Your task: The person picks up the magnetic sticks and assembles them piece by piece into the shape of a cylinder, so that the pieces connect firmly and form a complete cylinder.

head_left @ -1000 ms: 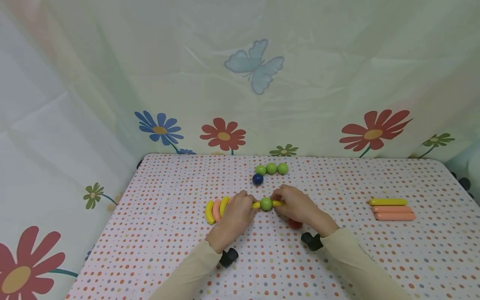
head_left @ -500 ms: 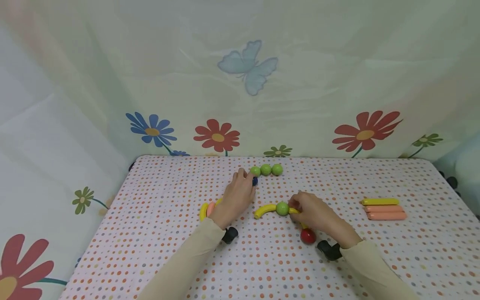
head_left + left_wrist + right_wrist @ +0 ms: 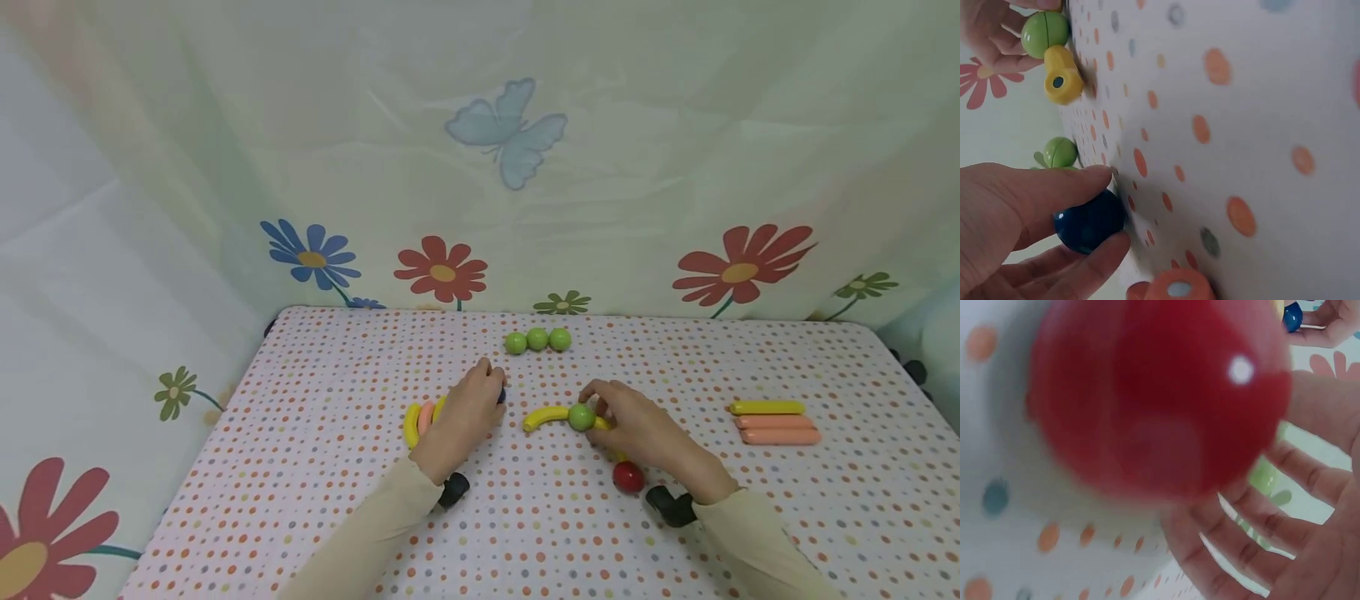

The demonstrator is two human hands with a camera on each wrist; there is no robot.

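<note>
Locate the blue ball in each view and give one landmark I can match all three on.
Head: the blue ball is just below and right of picture centre, mostly hidden behind the left hand.
Left wrist: left of centre, in the lower half, large, held between thumb and fingers.
Right wrist: top right corner, small and partly hidden.
Shared landmark: the left hand, at the ball in all three views.

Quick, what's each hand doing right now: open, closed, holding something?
Left hand: closed, pinching the dark blue ball.
Right hand: closed around part of the green-and-yellow chain; how firmly cannot be told.
</note>
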